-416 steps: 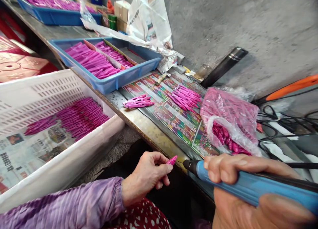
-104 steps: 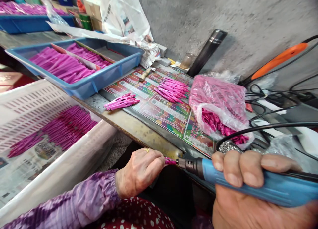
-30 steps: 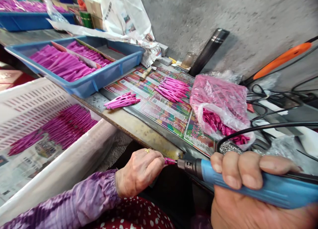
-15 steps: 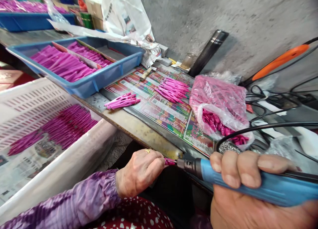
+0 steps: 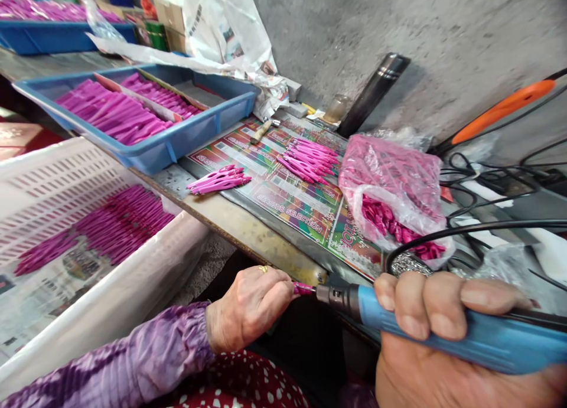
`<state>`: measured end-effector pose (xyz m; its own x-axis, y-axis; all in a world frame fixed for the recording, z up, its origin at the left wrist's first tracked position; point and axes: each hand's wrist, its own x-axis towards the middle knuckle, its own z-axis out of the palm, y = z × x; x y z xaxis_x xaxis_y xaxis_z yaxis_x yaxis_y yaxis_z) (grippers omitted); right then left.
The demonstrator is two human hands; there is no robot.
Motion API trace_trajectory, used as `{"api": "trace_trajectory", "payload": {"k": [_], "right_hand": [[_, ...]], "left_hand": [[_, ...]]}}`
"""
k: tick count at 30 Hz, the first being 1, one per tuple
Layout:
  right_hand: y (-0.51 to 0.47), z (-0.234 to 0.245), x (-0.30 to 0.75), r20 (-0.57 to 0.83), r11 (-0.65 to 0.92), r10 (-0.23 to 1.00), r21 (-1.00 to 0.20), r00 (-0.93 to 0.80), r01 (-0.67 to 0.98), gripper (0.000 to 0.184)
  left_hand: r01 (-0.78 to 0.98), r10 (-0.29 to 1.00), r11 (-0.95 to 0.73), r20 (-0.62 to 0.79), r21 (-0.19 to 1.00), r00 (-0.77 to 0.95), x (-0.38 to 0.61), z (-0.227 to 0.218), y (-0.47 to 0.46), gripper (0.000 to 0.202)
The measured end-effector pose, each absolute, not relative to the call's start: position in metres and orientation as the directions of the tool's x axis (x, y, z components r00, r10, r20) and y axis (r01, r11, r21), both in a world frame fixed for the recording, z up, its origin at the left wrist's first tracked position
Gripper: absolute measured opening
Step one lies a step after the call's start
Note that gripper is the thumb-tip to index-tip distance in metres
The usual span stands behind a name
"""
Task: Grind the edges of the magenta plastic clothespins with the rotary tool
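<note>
My left hand [image 5: 250, 306] is closed around a slim pink plastic piece [image 5: 303, 288]; only its tip shows past the fingers, and its kind is hidden. A blue electric screwdriver [image 5: 425, 322] lies in the wrapped fingers of my right hand [image 5: 443, 319], pointing left. Its bit meets the end of the pink piece, just beyond the table's front edge. On the table behind sit a small bunch of similar pink pieces [image 5: 219, 180] and a larger bunch [image 5: 309, 160]. An open plastic bag [image 5: 394, 183] of shiny dark-pink parts stands near my right hand, beside a heap of small metal parts [image 5: 407, 263].
A divided blue tray [image 5: 195, 137] of pink pieces stands at left. Below it is a white basket [image 5: 57, 172] with pink pieces on newspaper. A black cylinder [image 5: 374, 95], an orange-handled tool [image 5: 505, 111] and black cables [image 5: 478, 226] are at right, near the wall.
Almost nothing differs. The view has shifted very slightly, and both hands keep their holds with the screwdriver bit at the pink piece.
</note>
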<state>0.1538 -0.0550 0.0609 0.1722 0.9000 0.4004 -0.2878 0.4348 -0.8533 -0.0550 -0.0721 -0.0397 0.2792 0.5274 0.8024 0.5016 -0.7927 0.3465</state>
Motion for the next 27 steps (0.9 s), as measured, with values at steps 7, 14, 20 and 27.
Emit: {"api": "trace_trajectory", "payload": {"k": [7,14,20,27], "right_hand": [[-0.052,0.067,0.145,0.444,0.479,0.876,-0.848,0.189,-0.228,0.058],[-0.050,0.060,0.160,0.441,0.459,0.888,-0.848,0.128,-0.264,0.065],[-0.050,0.062,0.157,0.437,0.462,0.887,-0.847,0.150,-0.263,0.065],[-0.052,0.063,0.153,0.420,0.453,0.891,-0.852,0.174,-0.264,0.059]], "left_hand": [[0.505,0.532,-0.791,0.796,0.346,0.288,-0.055,-0.040,-0.074,0.014],[0.497,0.526,-0.795,0.803,0.347,0.281,-0.057,-0.039,-0.072,0.012],[0.548,0.511,-0.788,0.795,0.281,0.327,-0.059,-0.034,-0.073,0.015],[0.528,0.499,-0.797,0.811,0.293,0.304,-0.058,-0.037,-0.072,0.014]]}}
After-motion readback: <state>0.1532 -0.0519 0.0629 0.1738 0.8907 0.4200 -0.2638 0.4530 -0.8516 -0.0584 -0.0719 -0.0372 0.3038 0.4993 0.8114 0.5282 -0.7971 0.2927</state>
